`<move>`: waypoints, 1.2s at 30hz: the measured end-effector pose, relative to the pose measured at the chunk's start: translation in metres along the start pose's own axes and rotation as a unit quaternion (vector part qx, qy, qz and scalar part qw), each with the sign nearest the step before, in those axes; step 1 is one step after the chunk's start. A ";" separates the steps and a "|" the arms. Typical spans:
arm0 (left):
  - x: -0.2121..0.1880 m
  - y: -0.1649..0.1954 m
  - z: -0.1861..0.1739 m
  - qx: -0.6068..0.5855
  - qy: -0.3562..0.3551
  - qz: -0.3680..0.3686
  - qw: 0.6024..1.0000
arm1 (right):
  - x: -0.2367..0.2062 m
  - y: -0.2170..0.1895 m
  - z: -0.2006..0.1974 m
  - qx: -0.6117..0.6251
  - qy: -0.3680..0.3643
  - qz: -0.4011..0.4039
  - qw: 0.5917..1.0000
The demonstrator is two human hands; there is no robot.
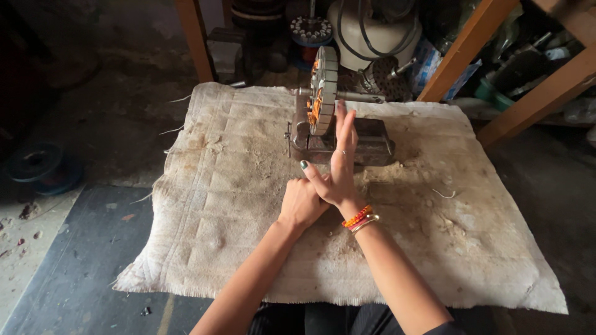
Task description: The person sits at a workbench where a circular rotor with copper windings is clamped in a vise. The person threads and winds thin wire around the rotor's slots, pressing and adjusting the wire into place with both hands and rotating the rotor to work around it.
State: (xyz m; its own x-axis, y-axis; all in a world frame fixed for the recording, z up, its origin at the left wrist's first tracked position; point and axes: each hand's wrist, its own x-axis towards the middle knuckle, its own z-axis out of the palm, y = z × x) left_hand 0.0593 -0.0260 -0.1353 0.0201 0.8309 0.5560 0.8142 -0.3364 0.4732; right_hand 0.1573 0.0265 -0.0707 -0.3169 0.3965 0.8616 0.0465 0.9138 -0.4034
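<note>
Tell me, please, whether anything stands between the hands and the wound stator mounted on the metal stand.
Nothing visible does. The right hand points its fingertips at the stator with only the stand's base beneath. The left hand is closed, tucked against the right thumb.

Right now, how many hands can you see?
2. The left hand is a fist on the dirty cloth. The right hand, with bracelets, is flat, fingers pointing at the metal wheel. No others show.
</note>
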 end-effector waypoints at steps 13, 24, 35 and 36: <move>0.002 0.003 -0.005 -0.032 0.012 0.012 0.999 | -0.004 0.003 -0.004 -0.025 0.047 0.033 0.998; 0.005 0.006 -0.004 -0.039 0.025 -0.003 0.999 | -0.011 0.014 -0.003 0.001 0.037 0.159 0.987; 0.011 0.008 -0.011 -0.050 0.071 -0.009 0.996 | -0.009 0.021 -0.001 -0.031 0.050 0.179 0.982; 0.011 0.008 -0.012 -0.052 0.074 -0.010 0.996 | -0.009 0.021 -0.001 -0.038 0.052 0.171 0.983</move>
State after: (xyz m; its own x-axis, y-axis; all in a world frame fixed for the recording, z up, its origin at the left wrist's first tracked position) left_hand 0.0592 -0.0244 -0.1174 -0.0873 0.7658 0.6371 0.7492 -0.3710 0.5487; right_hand 0.1622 0.0424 -0.0861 -0.1712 0.6855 0.7076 0.2062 0.7272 -0.6547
